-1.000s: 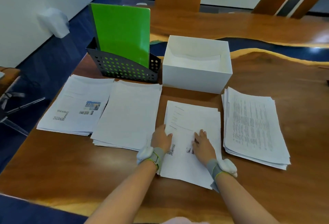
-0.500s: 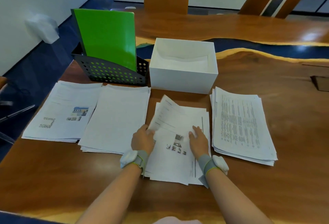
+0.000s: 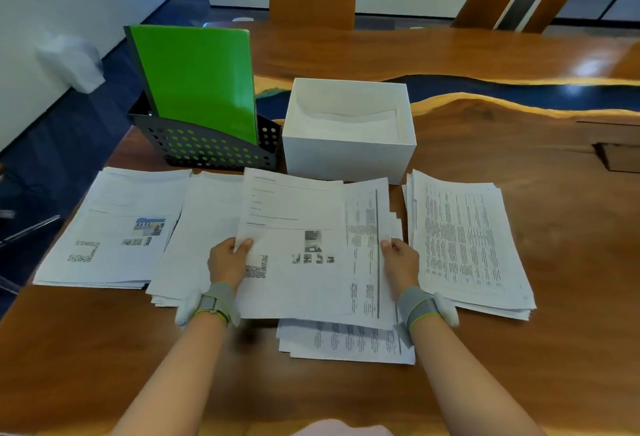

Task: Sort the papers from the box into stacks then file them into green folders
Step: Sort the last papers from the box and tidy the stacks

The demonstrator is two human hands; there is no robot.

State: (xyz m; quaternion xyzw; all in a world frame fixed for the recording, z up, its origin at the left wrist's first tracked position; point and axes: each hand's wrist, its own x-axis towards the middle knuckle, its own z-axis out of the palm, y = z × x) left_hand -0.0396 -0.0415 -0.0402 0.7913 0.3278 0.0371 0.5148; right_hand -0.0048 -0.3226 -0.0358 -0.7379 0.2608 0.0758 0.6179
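Both hands hold a sheaf of papers (image 3: 294,248) over the middle of the wooden table (image 3: 519,366), a little back from its near edge. The left hand (image 3: 227,262) pinches the sheaf's left edge with the thumb on top, and the right hand (image 3: 400,262) is clamped on its right edge, fingers curled round it. The sheaf seems to be raised off a few printed sheets (image 3: 346,342) lying under it toward the near edge, though the gap is hard to judge. To its left, a plain-topped stack (image 3: 204,227) lies partly under the sheaf, and a stack with a colour photo (image 3: 114,227) lies by the table's left edge. A stack of dense text (image 3: 467,245) lies to the right. Behind them, toward the far left corner, green folders (image 3: 197,82) stand upright in a black perforated rack (image 3: 207,148), with the white box (image 3: 349,158) just beside it, white sheets inside.
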